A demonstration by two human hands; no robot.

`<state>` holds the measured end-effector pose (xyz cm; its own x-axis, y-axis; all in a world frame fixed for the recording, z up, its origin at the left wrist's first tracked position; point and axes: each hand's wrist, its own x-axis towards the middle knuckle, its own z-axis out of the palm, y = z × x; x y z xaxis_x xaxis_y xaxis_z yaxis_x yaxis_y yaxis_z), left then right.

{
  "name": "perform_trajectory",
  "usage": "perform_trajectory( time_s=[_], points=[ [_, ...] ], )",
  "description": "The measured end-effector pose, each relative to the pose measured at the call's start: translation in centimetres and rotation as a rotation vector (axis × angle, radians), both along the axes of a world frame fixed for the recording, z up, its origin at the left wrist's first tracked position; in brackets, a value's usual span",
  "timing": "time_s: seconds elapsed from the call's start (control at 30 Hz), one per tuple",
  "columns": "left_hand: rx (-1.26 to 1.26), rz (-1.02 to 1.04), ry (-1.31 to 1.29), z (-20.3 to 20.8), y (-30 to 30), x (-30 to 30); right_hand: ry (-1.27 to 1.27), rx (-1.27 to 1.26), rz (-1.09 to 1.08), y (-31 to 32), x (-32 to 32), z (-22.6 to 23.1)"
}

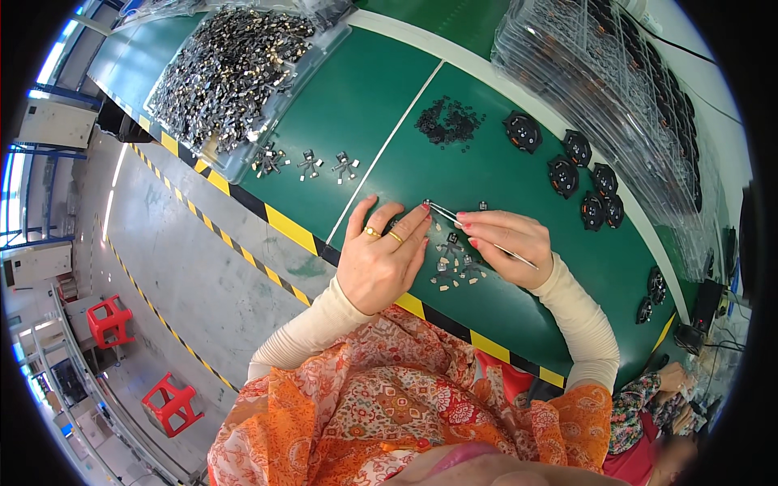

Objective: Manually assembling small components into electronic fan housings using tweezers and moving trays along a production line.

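My left hand (pixel 381 257), with two rings on it, is bent over the green worktop. Its fingertips hold a tiny black part (pixel 427 202), mostly covered by them. Between the thumb and fingers of my right hand (pixel 512 245) is a pair of metal tweezers (pixel 442 212); their tips reach the tiny part. Beneath and between my hands lie small black branched parts with metallic ends (pixel 450 246) and several small pale pieces (pixel 443 278). Another small black piece (pixel 483 206) rests just beyond my right fingers.
A clear bin (pixel 235 166) heaped with small dark parts stands far left, three loose clusters (pixel 309 164) near it. Tiny black pieces (pixel 450 123) form a pile ahead. Round black units (pixel 563 176) and stacked clear trays (pixel 600 105) are at right. Striped tape (pixel 288 231) marks the near edge.
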<state>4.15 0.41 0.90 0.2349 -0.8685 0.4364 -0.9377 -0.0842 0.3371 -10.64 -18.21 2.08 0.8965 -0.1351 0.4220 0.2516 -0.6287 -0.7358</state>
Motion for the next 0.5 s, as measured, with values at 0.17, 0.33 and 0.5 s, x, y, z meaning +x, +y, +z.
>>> perform_trajectory(
  time_s=[0.17, 0.33, 0.5],
  points=[
    [-0.004, -0.004, 0.005, -0.05, 0.04, 0.05, -0.001, -0.030, -0.005, -0.03, -0.08, -0.13],
    [-0.011, 0.002, 0.029, 0.05, -0.01, 0.02, -0.010, 0.002, 0.051, -0.33, -0.36, -0.78],
    [-0.008, -0.009, 0.007, -0.19, 0.10, 0.07, -0.022, -0.034, 0.097, -0.53, -0.46, -0.76]
  ],
)
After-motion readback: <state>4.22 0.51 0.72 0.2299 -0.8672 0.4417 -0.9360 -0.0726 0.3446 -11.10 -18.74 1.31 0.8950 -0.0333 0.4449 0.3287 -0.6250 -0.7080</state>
